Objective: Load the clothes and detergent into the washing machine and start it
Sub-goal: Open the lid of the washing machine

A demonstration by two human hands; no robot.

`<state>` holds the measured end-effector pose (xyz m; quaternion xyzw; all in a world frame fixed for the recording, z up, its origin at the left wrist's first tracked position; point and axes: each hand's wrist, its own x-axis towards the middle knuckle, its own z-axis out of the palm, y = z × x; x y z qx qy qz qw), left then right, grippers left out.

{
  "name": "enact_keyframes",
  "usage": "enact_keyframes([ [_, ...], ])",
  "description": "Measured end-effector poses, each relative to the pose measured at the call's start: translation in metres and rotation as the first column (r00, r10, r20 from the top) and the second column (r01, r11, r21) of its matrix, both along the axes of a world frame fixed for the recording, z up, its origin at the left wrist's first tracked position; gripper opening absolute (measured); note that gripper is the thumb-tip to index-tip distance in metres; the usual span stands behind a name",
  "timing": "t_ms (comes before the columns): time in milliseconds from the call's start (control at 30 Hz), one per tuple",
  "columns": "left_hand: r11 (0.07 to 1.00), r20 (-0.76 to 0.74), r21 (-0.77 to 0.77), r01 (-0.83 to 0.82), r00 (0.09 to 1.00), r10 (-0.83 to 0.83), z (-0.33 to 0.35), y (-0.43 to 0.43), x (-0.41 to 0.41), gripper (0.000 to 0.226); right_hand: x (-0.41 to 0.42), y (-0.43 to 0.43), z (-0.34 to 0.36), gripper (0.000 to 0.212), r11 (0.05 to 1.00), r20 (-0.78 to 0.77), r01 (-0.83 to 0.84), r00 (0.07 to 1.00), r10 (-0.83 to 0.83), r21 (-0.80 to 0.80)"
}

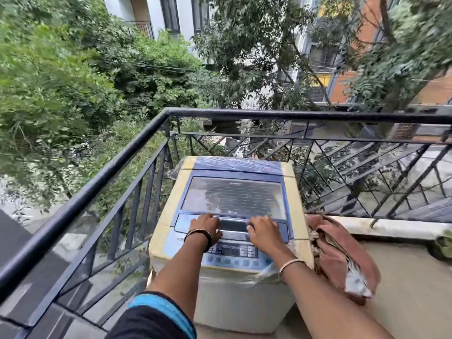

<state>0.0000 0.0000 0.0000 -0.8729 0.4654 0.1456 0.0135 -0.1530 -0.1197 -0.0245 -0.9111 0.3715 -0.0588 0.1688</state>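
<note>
**Two hands on the closed lid of a top-loading washer**

Nearest the camera, a black sleeve with a blue band (161, 311) covers the left upper arm. Both forearms reach forward over the washing machine (230, 241), a cream and blue top-loader standing in the corner of a balcony. The control panel (234, 253) lies under the wrists, at the near edge of the machine's top.

The left hand (206, 227), with a dark bangle at the wrist, lies palm down on the near edge of the lid (234, 196); its fingers are spread slightly and rest flat, clasping nothing. The right hand (264, 230), with a thin pale bangle further back on the forearm, has its fingers curled over the lid's handle recess (232, 226). The lid is shut, its clear window showing ribbed lines.

Just beside the machine on the right, a heap of reddish-brown clothes (340, 260) sits on the balcony ledge (391, 228), outside the drum.

Beyond the machine, a black metal railing (244, 113) encloses the balcony. Farther off stand dense green trees (73, 77) and apartment buildings (342, 57).
</note>
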Motion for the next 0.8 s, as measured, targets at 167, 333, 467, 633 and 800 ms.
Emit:
enact_keyframes([
  [167, 0.995, 0.009, 0.086, 0.059, 0.998, -0.06, -0.025, -0.005, 0.011, 0.034, 0.014, 0.0, -0.029, 0.026, 0.994, -0.156, -0.03, 0.987, 0.046, 0.104],
  [333, 0.984, -0.076, 0.149, 0.093, 0.994, -0.083, -0.04, -0.014, 0.025, 0.038, 0.025, -0.008, -0.034, 0.03, 0.993, -0.257, -0.07, 0.962, 0.092, 0.095],
  [467, 0.977, -0.076, 0.164, 0.136, 0.989, -0.125, -0.036, -0.019, 0.029, 0.047, 0.027, -0.01, -0.028, 0.036, 0.991, -0.27, -0.091, 0.956, 0.113, 0.093],
  [633, 0.97, -0.067, 0.124, 0.211, 0.977, -0.204, -0.017, -0.016, 0.039, 0.056, 0.031, -0.018, -0.003, 0.047, 0.986, -0.276, -0.103, 0.952, 0.136, 0.131],
  [800, 0.954, 0.02, 0.015, 0.298, 0.954, -0.298, 0.028, -0.02, 0.052, 0.051, 0.029, -0.03, 0.036, 0.06, 0.991, -0.164, -0.127, 0.977, 0.134, 0.053],
])
